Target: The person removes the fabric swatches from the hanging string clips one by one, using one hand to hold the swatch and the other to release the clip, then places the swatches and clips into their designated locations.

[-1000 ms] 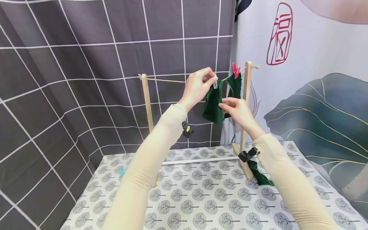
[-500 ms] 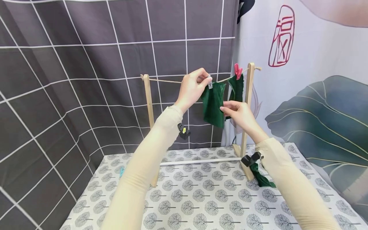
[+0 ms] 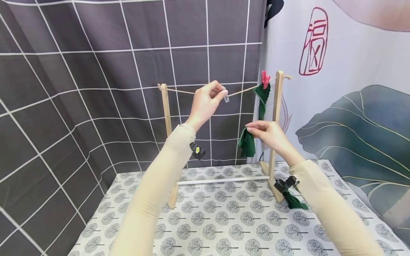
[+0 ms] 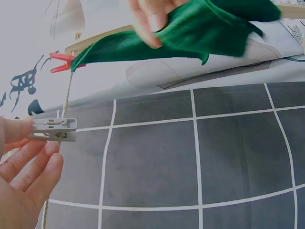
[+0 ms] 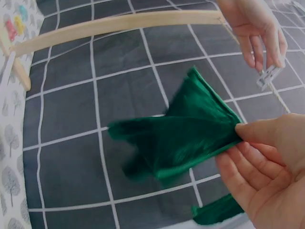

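My left hand [image 3: 205, 101] pinches a pale grey clothespin [image 4: 55, 130] between thumb and fingers. The clothespin sits at the rope [image 3: 241, 91]; whether its tips are clamped on it I cannot tell. My right hand [image 3: 267, 133] holds a small green cloth [image 5: 186, 129] by one edge, pinched between thumb and fingers. This cloth hangs folded below the rope, apart from it, in front of the right post. A second green cloth [image 3: 262, 99] hangs from the rope by a red clothespin [image 3: 265, 80], close to the right post.
The rope runs between two wooden posts, left post [image 3: 166, 110] and right post [image 3: 277, 103], joined below by a white bar [image 3: 224, 180]. Another green cloth [image 3: 294, 201] lies on the patterned tablecloth [image 3: 221, 227] by the right foot. Colourful clothespins [image 5: 14, 25] show in the right wrist view.
The cloth in my right hand has come off the rope and dropped lower. My left hand has moved left along the rope with the grey clothespin.
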{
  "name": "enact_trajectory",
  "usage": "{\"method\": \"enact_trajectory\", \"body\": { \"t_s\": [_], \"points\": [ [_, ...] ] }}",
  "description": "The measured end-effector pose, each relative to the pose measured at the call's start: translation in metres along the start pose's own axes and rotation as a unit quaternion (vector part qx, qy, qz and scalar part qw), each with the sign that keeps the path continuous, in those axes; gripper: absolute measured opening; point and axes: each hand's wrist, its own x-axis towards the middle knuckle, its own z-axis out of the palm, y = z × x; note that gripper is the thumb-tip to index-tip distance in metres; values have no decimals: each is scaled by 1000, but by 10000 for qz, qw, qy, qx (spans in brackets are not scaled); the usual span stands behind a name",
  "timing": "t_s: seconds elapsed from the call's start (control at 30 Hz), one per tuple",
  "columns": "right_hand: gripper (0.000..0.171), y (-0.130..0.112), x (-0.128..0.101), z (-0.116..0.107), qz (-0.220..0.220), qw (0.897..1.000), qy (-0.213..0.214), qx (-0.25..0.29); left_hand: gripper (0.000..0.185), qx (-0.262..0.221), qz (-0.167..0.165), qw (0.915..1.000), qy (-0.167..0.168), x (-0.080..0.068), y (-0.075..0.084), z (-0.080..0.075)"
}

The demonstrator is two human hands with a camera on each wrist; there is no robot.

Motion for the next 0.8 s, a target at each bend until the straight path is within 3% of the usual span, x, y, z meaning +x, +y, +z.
{"method": "enact_trajectory", "body": {
  "t_s": [0.17,0.4,0.8],
  "points": [
    [29,6,-8,-1,59,9993,-211,-289,9,-236,81,9995,170,-5,-2,-10],
    [28,16,-13,3,75,9972,-193,-721,11,-525,45,9977,421,-5,-1,-22],
    [29,25,-15,9,60,9967,-266,-770,10,-945,65,9909,953,-3,4,-32]
  ]
}}
